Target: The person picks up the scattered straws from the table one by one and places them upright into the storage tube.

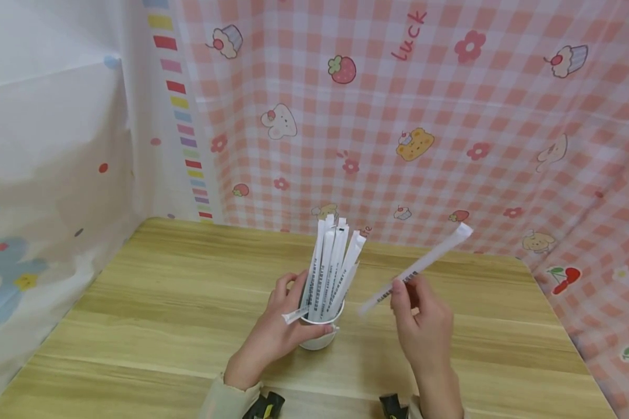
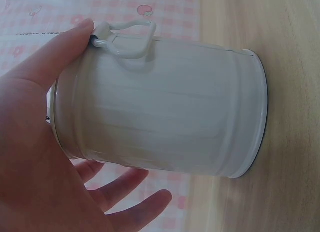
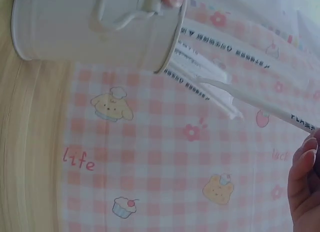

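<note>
A small white metal pail point(image 1: 317, 338) with a wire handle stands upright on the table, holding several paper-wrapped straws point(image 1: 327, 270) that stick up from its mouth. My left hand point(image 1: 279, 327) grips the pail near its rim, the thumb along the near side by the handle, as the left wrist view also shows. To the right of the pail, my right hand point(image 1: 427, 323) pinches one wrapped straw point(image 1: 434, 255) between thumb and fingers. This straw slants up to the right, its lower end in the air beside the pail. One short wrapper end lies across the pail's rim near my left hand.
The wood-grain table point(image 1: 188, 279) spreads around the pail. A pink checked cloth point(image 1: 377, 116) with cartoon prints hangs behind it, and a white printed cloth point(image 1: 57, 145) hangs on the left. Black wrist devices show at both sleeves.
</note>
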The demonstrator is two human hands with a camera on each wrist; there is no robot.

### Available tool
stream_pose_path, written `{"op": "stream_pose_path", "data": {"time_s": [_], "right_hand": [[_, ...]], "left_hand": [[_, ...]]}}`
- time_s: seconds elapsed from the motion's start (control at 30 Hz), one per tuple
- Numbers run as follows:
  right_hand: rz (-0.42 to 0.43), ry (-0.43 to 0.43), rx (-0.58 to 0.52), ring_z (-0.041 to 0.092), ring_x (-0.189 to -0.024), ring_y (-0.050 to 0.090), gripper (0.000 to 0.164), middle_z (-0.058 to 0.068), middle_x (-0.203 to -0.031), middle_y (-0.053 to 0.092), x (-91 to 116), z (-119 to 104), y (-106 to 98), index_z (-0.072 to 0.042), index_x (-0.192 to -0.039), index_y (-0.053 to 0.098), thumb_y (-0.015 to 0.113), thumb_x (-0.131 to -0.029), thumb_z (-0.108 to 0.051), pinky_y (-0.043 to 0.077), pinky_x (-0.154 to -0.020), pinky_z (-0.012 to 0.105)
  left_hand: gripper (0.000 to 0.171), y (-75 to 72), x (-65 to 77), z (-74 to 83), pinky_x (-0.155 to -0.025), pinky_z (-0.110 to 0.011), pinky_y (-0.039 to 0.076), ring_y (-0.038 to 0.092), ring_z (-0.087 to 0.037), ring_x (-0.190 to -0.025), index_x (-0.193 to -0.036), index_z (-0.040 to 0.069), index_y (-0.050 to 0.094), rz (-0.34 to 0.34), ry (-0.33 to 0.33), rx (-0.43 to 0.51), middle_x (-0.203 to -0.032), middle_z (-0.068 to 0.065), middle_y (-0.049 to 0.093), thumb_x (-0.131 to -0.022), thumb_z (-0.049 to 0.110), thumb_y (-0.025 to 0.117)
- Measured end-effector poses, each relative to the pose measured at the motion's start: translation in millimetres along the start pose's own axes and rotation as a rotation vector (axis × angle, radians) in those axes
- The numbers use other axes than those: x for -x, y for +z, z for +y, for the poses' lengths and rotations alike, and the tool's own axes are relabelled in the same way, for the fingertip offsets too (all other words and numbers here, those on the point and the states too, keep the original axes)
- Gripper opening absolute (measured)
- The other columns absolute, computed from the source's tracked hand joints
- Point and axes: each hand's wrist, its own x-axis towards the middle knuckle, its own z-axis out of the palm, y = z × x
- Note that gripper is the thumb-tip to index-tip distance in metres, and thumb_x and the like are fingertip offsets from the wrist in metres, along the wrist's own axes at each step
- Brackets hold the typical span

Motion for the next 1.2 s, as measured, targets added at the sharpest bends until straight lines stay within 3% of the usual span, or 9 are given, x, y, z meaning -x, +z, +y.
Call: {"op": "stream_pose_path", "data": {"time_s": [0.3,0.6,0.97,1.2], "right_hand": [[-0.023,-0.017,-0.037,0.004,-0.05,0.051,0.007,-0.006,-0.065,0.057,0,-9,7,-0.004,-0.085,0.059,0.054,-0.087,-0.009,0.039,-0.042,0.015],[-0.199,0.045,0.035,0.005,-0.057,0.054,0.006,-0.005,-0.068,0.058,6,-12,21,-0.006,-0.087,0.058,0.056,-0.087,-0.012,0.043,-0.049,0.015],[-0.36,0.061,0.141,0.001,-0.062,0.051,0.01,-0.008,-0.074,0.057,13,-4,37,-0.014,-0.085,0.061,0.058,-0.087,-0.023,0.043,-0.052,0.018],[-0.507,0.133,0.241,0.001,-0.06,0.047,0.009,-0.013,-0.071,0.054,17,-1,44,-0.018,-0.081,0.064,0.063,-0.083,-0.027,0.041,-0.055,0.02]], "left_hand": [[0.103,-0.5,-0.2,-0.5,-0.077,-0.041,0.042,0.039,-0.03,-0.103,-0.142,0.018,0.02,0.002,0.005,0.007,-0.127,-0.015,0.03,-0.062,0.049,0.076],[0.1,-1.4,0.1,0.6,-0.079,-0.041,0.041,0.039,-0.029,-0.104,-0.141,0.02,0.022,-0.004,-0.029,0.009,-0.127,-0.012,0.03,-0.062,0.052,0.074],[0.099,-3.2,-1.9,3.8,-0.076,-0.04,0.043,0.04,-0.028,-0.103,-0.141,0.017,0.023,0.024,0.034,0.005,-0.127,-0.014,0.032,-0.063,0.049,0.075],[0.101,-2.4,-0.3,3.5,-0.076,-0.038,0.043,0.039,-0.027,-0.104,-0.142,0.02,0.02,-0.013,-0.011,-0.012,-0.129,-0.013,0.029,-0.064,0.051,0.073]]}}
